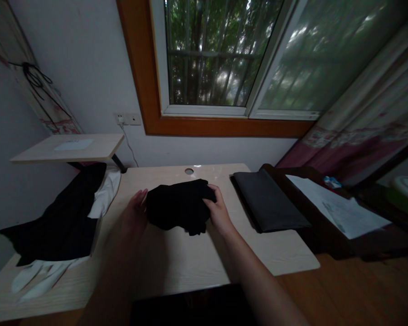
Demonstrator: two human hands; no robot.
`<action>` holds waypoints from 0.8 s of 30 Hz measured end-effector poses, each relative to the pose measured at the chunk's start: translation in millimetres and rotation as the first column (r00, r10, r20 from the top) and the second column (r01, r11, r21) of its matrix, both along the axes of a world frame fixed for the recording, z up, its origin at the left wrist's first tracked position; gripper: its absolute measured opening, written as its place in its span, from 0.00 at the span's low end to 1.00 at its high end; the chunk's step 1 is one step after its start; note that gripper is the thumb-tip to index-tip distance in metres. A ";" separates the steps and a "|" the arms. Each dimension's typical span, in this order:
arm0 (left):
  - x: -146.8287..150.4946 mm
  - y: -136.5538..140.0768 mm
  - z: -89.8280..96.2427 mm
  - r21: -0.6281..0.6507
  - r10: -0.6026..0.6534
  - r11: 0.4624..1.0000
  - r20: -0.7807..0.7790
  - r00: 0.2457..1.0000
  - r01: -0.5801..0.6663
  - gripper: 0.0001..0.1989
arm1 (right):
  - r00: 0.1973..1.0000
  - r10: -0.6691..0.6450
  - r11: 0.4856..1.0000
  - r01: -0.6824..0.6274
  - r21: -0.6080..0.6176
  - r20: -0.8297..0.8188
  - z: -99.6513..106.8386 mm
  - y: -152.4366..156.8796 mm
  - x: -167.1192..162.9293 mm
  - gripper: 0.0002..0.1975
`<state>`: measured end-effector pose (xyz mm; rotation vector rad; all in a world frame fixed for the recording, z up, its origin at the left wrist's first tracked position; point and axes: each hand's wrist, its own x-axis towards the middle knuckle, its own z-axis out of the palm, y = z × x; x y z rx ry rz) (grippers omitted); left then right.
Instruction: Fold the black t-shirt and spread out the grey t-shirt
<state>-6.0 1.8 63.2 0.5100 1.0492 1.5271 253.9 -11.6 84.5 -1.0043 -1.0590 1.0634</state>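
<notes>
Head view: clothes point(63, 217) lie at left, probably aside for elbow room; left hand point(136, 209) meets the left edge of the black cloth point(177, 206) mid-table point(190, 267), grip can't tell. Right hand point(219, 210) pinches its right end, likely keeping it spread; folder point(270, 199) beyond.

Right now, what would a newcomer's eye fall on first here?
First, the bunched black cloth between the left hand and right hand, stark against the pale wood-grain table. Next, the green foliage behind the white-framed glass window above. Then the flat, dark-grey rectangular object at the table's right.
</notes>
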 end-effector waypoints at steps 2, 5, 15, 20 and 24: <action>-3.8 -5.2 -2.6 0.039 0.054 0.998 0.033 0.998 -0.055 0.09 | 0.999 -0.044 0.998 0.043 0.048 0.022 5.5 -0.5 0.4 0.22; -3.3 -19.4 -1.9 0.090 -0.184 0.979 -0.007 0.983 0.184 0.13 | 0.992 -0.041 0.991 0.025 0.134 0.117 10.9 -4.1 -1.1 0.20; 26.2 -52.8 -5.5 0.144 -0.492 0.862 0.014 0.870 0.486 0.34 | 0.569 0.630 0.576 -0.799 0.173 0.528 26.5 -24.2 -22.1 0.14; 12.9 -57.1 5.2 0.082 -0.220 0.967 -0.197 0.955 0.240 0.45 | 0.359 0.834 0.380 -0.924 0.036 0.419 17.1 -28.7 -25.9 0.13; -25.9 -60.7 28.4 0.152 0.043 0.988 -0.444 0.895 0.027 0.48 | 0.391 0.868 0.414 -0.910 -0.014 0.307 5.0 -26.3 -15.8 0.15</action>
